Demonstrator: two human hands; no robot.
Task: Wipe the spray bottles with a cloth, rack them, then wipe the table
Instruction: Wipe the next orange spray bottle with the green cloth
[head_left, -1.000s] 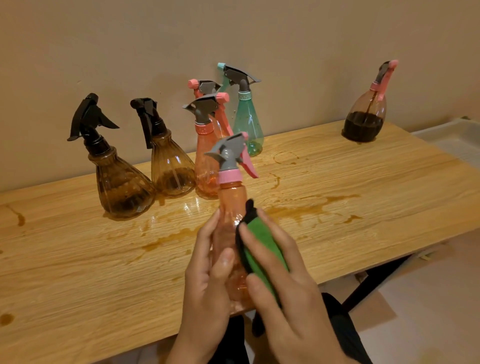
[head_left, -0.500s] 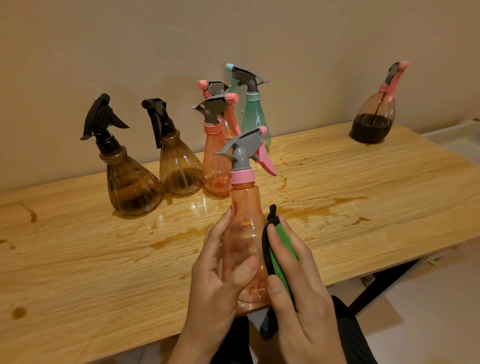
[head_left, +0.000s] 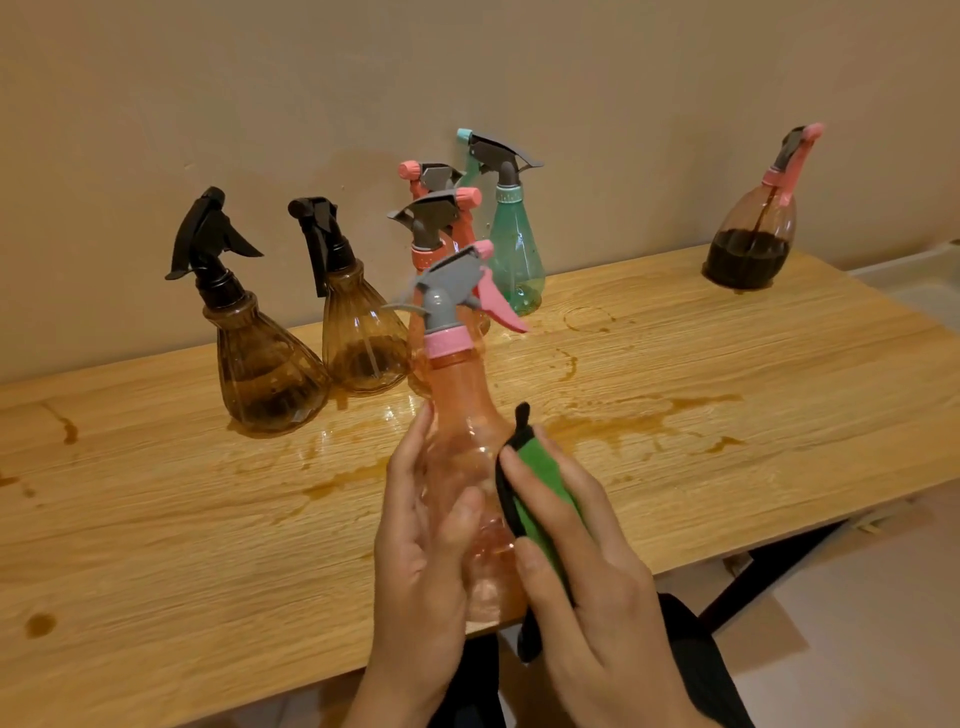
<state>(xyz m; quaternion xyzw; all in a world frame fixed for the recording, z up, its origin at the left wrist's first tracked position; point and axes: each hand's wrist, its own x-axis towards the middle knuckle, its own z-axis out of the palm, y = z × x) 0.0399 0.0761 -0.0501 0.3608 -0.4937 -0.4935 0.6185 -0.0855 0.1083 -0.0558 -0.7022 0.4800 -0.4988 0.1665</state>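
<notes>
Left hand (head_left: 421, 561) grips orange bottle (head_left: 467, 441), held over table (head_left: 156, 545) near edge. Right hand (head_left: 587, 561) pinches green cloth (head_left: 540, 483) against its side. Early stage: other bottles (head_left: 260, 364) waiting, spills (head_left: 623, 421) unwiped, no rack visible.

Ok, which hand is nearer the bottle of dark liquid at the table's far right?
Right. The right hand, holding the green cloth against the orange bottle, is nearer the camera and left of the dark-liquid bottle; the left hand grips the orange bottle further left.
</notes>
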